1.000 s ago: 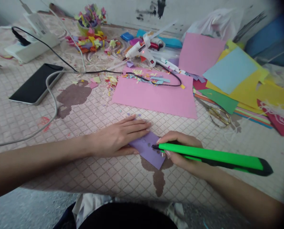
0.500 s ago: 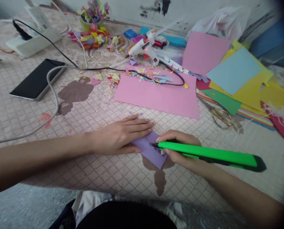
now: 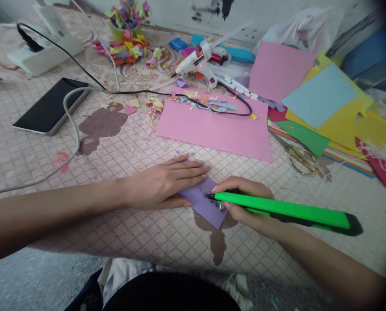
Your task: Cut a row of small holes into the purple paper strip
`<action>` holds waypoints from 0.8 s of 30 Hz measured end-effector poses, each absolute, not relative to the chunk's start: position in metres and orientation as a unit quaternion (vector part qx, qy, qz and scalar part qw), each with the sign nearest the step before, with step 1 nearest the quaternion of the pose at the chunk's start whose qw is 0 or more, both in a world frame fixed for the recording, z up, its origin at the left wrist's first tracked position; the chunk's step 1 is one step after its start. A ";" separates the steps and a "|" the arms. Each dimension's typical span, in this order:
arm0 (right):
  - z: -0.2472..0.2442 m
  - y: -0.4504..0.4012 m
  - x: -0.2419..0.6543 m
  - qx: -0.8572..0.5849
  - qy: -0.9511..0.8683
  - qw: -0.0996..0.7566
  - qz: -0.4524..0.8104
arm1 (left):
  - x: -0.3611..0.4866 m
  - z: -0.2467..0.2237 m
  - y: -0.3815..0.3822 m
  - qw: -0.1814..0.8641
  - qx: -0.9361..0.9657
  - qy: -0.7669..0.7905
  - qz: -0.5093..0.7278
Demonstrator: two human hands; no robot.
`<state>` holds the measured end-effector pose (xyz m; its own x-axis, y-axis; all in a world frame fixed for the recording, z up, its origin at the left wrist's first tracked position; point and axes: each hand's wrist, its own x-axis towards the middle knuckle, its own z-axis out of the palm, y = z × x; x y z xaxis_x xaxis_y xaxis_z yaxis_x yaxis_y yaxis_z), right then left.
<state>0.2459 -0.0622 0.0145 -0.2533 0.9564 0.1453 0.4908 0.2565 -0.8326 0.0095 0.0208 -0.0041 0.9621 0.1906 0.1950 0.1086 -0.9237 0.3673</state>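
Note:
A small purple paper point(image 3: 203, 206) lies on the patterned tablecloth point(image 3: 131, 233), with small marks or holes on it that are hard to make out. My left hand point(image 3: 167, 183) rests flat on its upper left part, fingers stretched out. In my right hand point(image 3: 248, 203) is a green utility knife point(image 3: 283, 211), gripped near its front end. The dark tip of the knife touches or hovers just over the middle of the purple paper; which of the two cannot be told. My right fingertips are at the paper's right edge.
Beyond my hands lies a pink sheet point(image 3: 212, 134) with paper scraps and a black cable. Behind it is a white glue gun point(image 3: 196, 62). Gold-handled scissors point(image 3: 299, 159) and stacked coloured papers point(image 3: 319, 95) are at the right. A phone point(image 3: 50, 106) and a power strip point(image 3: 45, 56) sit at the left.

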 end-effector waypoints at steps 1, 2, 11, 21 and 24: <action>0.014 -0.062 0.245 -0.506 -0.715 0.345 0.337 | 0.010 -0.004 0.021 0.179 0.974 0.076 0.115; 0.014 -0.063 0.245 -0.506 -0.715 0.346 0.335 | 0.010 -0.004 0.021 0.179 0.974 0.077 0.115; 0.011 -0.063 0.249 -0.507 -0.704 0.346 0.357 | 0.010 -0.004 0.020 0.185 0.973 0.078 0.112; 0.014 -0.063 0.245 -0.511 -0.704 0.345 0.352 | 0.010 -0.004 0.021 0.181 0.974 0.078 0.112; 0.014 -0.063 0.245 -0.505 -0.708 0.351 0.346 | 0.010 -0.005 0.021 0.183 0.973 0.078 0.116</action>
